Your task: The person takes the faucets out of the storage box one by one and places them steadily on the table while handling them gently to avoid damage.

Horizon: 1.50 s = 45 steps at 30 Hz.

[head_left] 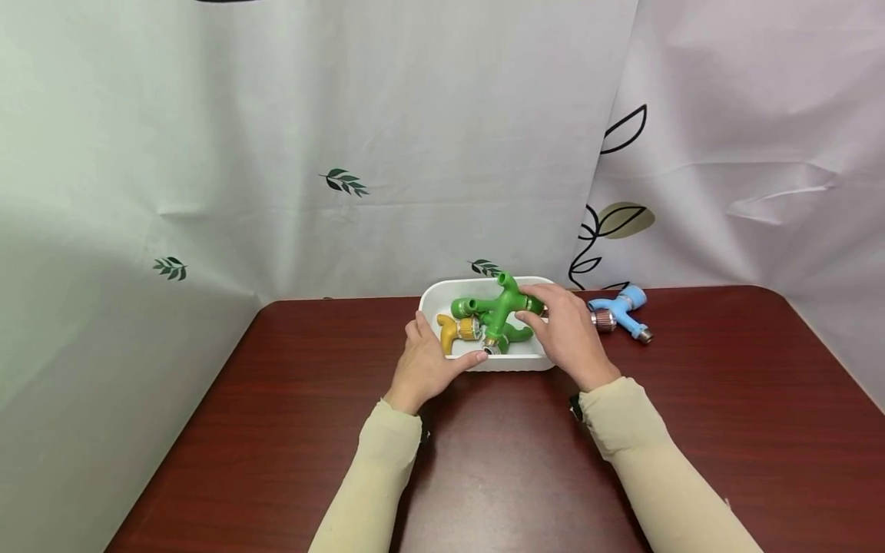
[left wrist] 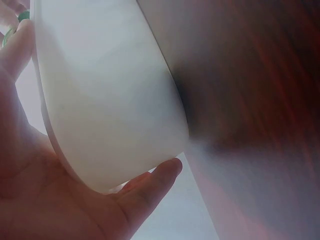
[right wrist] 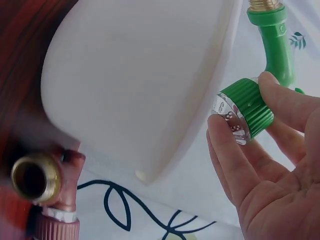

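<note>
Evidently, the right grip [head_left: 563,326] is clamped on the ribbed knob [right wrist: 252,102] of a green tap [head_left: 510,303], thumb on one side and fingers on the other; the tap's body sticks out to the grip's left, over the white tray [head_left: 525,365]. It looks light, stiff and hard to break. Its smooth body could slip, so the ribs seem a sound hold, though the brass end [head_left: 491,340] may tip it downward. The right forearm [head_left: 677,476] slants inward, back of the hand up. Farther left, the left grip [head_left: 423,365] holds the tray's near corner, thumb over the rim, with a yellow tap [head_left: 448,330] just inside. Right of the right grip, a copper-coloured tap [head_left: 604,321] and a blue tap [head_left: 622,309] lie on the surface [head_left: 484,461].
</note>
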Available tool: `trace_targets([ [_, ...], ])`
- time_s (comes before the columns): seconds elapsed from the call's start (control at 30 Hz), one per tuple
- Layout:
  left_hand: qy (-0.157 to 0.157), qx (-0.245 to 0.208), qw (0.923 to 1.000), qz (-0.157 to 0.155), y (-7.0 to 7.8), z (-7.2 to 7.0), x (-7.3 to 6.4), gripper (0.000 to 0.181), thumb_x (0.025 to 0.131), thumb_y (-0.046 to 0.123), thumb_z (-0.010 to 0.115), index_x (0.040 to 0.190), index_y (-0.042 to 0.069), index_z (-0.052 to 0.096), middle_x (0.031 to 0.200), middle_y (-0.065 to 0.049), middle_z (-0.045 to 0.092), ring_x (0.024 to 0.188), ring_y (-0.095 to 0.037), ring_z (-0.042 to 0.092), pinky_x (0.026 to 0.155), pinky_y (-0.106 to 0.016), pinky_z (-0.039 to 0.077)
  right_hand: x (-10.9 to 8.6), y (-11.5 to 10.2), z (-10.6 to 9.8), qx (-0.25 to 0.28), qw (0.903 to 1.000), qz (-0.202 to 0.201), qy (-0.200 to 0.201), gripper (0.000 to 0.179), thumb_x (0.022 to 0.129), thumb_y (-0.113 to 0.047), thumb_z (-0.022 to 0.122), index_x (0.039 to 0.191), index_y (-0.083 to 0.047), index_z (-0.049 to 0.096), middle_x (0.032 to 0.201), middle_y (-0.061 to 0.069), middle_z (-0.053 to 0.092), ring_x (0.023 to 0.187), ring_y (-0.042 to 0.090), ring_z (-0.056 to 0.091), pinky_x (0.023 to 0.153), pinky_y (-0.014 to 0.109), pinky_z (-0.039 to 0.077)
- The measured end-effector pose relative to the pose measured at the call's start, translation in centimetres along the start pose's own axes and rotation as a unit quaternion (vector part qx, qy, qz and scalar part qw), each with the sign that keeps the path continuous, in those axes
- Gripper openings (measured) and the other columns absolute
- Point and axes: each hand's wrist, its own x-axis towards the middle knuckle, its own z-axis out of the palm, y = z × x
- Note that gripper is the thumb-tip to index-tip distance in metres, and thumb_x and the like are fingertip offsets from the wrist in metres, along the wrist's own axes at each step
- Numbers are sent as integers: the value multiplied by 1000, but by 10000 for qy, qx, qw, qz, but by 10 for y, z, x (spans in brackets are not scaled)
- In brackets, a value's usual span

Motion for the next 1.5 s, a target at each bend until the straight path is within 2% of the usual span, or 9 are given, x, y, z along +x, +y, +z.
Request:
trace_targets([
  [0.53, 3, -9, 10000, -19, -1, 1, 0, 136, 74, 71, 75, 156, -10, 3, 148, -30, 26, 122, -42, 50, 91, -48, 51, -10, 9, -17, -187, 9997, 148, 1, 41, 89, -9, 77, 128, -4, 68, 123, 16, 68, 93, 33, 68, 79, 48, 52],
  [0.8, 9, 6, 10000, -5, 0, 0, 0, 136, 74, 71, 75, 156, -11, 4, 147, -31, 27, 122, -42, 50, 89, -47, 52, -14, 16, -28, -326, 9991, 259, 2, 38, 91, -11, 76, 127, -5, 67, 102, 16, 71, 77, 28, 61, 70, 43, 46],
  [0.93, 11, 9, 10000, -4, -1, 0, 0, 136, 74, 71, 75, 156, -11, 4, 148, -30, 27, 121, -41, 50, 88, -47, 52, -17, 20, -35, -391, 9990, 193, 57, 37, 91, -11, 76, 127, -6, 68, 102, 16, 72, 77, 28, 64, 69, 43, 47],
  [1.07, 21, 14, 10000, 8, -1, 1, 0, 136, 74, 71, 75, 156, -11, 4, 148, -30, 27, 122, -42, 50, 88, -47, 52, -20, 23, -39, -580, 9982, 153, 42, 37, 91, -12, 75, 127, -6, 68, 102, 16, 72, 75, 29, 60, 68, 45, 47],
  [1.5, 31, -57, 10000, 28, -1, 1, -1, 136, 74, 71, 75, 156, -11, 4, 148, -30, 27, 121, -42, 50, 89, -48, 52, -27, 37, -53, -789, 9968, -93, 127, 36, 89, -8, 76, 124, -5, 68, 105, 17, 72, 81, 30, 61, 72, 46, 47],
])
